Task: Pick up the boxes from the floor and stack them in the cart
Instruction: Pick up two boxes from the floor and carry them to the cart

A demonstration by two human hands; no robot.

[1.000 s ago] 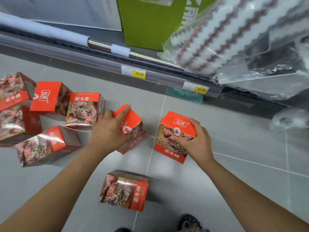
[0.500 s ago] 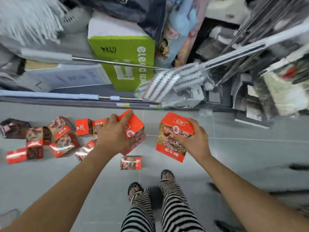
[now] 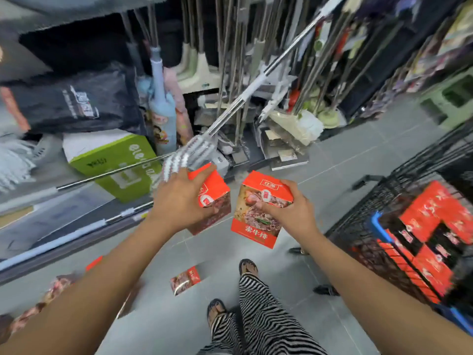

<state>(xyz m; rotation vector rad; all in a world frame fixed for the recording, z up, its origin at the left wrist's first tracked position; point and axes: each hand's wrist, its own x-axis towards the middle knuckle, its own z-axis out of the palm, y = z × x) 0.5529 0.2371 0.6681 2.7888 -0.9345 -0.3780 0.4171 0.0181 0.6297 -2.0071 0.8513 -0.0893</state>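
- Your left hand (image 3: 179, 198) has its fingers curled over the top of one red box (image 3: 213, 187) and grips it from above, tilted, well clear of the floor (image 3: 345, 162)
- Your right hand (image 3: 289, 213) holds a second red box (image 3: 256, 219), thumb pressed on its front face and fingers wrapped round the far side; this one sits close to upright, just beside the first
- Both boxes hang in the air in front of you, to the left of the cart (image 3: 368, 216) and not yet over its basket
- The cart already carries stacked boxes (image 3: 435, 213) of the same red kind, seen through its dark mesh; the blur there is too heavy to count them
- Left to do: a floor box (image 3: 185, 279) lies near your feet, and more fallen boxes (image 3: 58, 285) lie at lower left, partly hidden by your forearm
- I judge the task partway along: some loaded, two in hand, several to fetch; these two next need a swing to the right and a flat landing on the stack
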